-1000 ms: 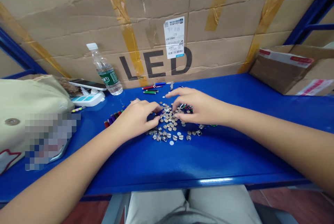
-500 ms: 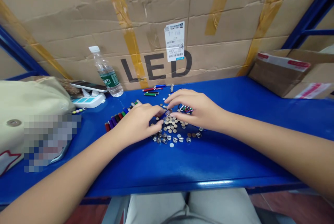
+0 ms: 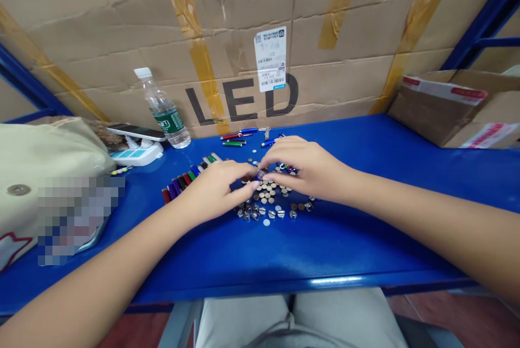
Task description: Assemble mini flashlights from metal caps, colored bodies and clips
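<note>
A heap of small round button cells and silver caps [image 3: 270,202] lies on the blue shelf top [image 3: 325,240]. My left hand [image 3: 215,188] and my right hand [image 3: 309,166] meet just above the heap, fingertips pinched together on a tiny blue-and-silver piece [image 3: 260,174]. A row of short coloured tubes [image 3: 187,179] lies to the left of my left hand. More coloured pieces [image 3: 289,168] peek from under my right hand.
A water bottle [image 3: 162,107], a phone [image 3: 136,131] and a white power strip [image 3: 138,154] stand at the back left. A cream bag [image 3: 44,164] fills the left. A large LED carton [image 3: 260,39] forms the back wall. An open box [image 3: 455,107] sits right. Several pens [image 3: 238,138] lie by the carton.
Both hands have stayed over the heap, their fingertips closing together on the small piece. The view has shifted slightly down and back up.
</note>
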Motion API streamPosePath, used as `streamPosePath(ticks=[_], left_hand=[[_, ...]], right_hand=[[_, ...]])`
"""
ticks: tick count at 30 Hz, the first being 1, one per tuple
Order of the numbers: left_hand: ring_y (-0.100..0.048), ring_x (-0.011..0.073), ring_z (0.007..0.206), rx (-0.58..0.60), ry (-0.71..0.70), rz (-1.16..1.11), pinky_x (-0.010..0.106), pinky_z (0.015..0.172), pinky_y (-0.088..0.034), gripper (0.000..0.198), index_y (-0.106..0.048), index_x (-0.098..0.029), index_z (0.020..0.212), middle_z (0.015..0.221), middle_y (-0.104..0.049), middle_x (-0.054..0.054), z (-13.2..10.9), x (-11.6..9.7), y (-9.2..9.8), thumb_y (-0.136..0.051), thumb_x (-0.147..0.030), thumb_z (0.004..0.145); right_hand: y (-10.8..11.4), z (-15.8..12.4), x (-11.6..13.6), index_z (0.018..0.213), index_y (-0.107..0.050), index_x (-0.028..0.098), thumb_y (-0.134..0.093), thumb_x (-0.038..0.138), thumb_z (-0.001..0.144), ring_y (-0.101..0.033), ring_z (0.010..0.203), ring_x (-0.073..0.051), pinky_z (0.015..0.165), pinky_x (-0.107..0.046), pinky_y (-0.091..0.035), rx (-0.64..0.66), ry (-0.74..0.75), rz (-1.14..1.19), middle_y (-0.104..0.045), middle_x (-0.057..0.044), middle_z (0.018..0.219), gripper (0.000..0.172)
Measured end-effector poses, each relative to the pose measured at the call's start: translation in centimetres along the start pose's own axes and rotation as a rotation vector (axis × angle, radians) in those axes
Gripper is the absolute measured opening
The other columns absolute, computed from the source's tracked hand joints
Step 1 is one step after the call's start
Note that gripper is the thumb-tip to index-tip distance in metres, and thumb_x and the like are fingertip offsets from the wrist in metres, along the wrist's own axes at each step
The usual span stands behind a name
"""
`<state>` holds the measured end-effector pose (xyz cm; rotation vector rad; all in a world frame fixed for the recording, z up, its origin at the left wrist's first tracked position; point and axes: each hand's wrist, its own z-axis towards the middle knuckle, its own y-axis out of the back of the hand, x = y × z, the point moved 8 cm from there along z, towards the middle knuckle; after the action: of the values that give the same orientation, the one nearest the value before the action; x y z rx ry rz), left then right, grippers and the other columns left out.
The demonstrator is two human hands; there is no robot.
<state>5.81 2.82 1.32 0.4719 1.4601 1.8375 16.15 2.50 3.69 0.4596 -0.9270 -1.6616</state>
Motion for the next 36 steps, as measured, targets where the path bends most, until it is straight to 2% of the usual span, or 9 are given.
streamPosePath(ticks=[5,9,16,20,27,32,36], left_hand=[[-0.063,0.0152,0.079,-0.028,0.041,-0.113,0.025,0.075,-0.047,0.025,-0.067,-0.020,0.095,0.088,-0.071,0.000,0.0,0.3,0.1,-0.049,-0.036,0.089],[-0.064,0.0144,0.077,-0.015,0.102,-0.202,0.024,0.073,-0.048,0.025,-0.068,-0.021,0.099,0.089,-0.072,-0.001,0.0,1.2,-0.1,-0.054,-0.037,0.087],[-0.065,0.0176,0.088,-0.015,0.086,-0.190,0.028,0.081,-0.049,0.027,-0.068,-0.023,0.103,0.099,-0.072,0.001,0.0,1.5,-0.2,-0.052,-0.039,0.088],[-0.065,0.0166,0.085,-0.020,0.094,-0.199,0.027,0.080,-0.049,0.027,-0.069,-0.023,0.103,0.097,-0.072,0.001,-0.1,1.6,-0.2,-0.053,-0.039,0.088],[-0.063,0.0189,0.093,-0.047,0.000,-0.009,0.032,0.085,-0.044,0.028,-0.065,-0.022,0.106,0.100,-0.070,0.003,0.0,1.2,-0.2,-0.051,-0.040,0.089],[-0.061,0.0198,0.095,-0.053,-0.031,0.110,0.033,0.083,-0.039,0.027,-0.062,-0.022,0.107,0.101,-0.069,0.004,-0.2,0.8,0.0,-0.047,-0.039,0.092],[-0.060,0.0204,0.096,-0.035,-0.035,0.163,0.034,0.082,-0.036,0.030,-0.062,-0.021,0.108,0.101,-0.069,0.006,-0.3,0.5,-0.1,-0.042,-0.039,0.093]], right_hand=[[0.1,0.0,0.0,0.091,-0.064,0.018,-0.057,0.021,0.086,-0.062,0.087,-0.018,0.083,-0.034,-0.043,-0.002,0.003,-0.007,-0.070,-0.005,0.089,0.010],[0.1,0.0,-0.2,0.092,-0.064,0.017,-0.057,0.022,0.086,-0.062,0.087,-0.017,0.082,-0.033,-0.043,-0.001,-0.012,0.004,-0.070,-0.005,0.089,0.010],[0.2,0.0,-0.5,0.091,-0.064,0.018,-0.057,0.023,0.086,-0.062,0.086,-0.017,0.081,-0.032,-0.044,-0.010,-0.041,0.020,-0.070,-0.005,0.090,0.009],[0.2,0.0,-0.6,0.091,-0.064,0.018,-0.057,0.022,0.086,-0.062,0.086,-0.017,0.081,-0.032,-0.044,-0.007,-0.043,0.019,-0.070,-0.005,0.090,0.010],[-0.2,-0.2,-0.3,0.094,-0.063,0.021,-0.055,0.028,0.086,-0.061,0.092,-0.019,0.091,-0.039,-0.039,-0.009,-0.025,-0.061,-0.069,-0.004,0.092,0.013],[-0.2,-0.4,0.7,0.091,-0.064,0.021,-0.049,0.025,0.090,-0.060,0.090,-0.017,0.098,-0.041,-0.033,-0.026,0.092,-0.146,-0.069,-0.003,0.092,0.015],[0.0,-0.4,0.9,0.091,-0.064,0.021,-0.048,0.024,0.091,-0.060,0.088,-0.017,0.099,-0.043,-0.032,-0.045,0.126,-0.196,-0.070,-0.003,0.090,0.016]])
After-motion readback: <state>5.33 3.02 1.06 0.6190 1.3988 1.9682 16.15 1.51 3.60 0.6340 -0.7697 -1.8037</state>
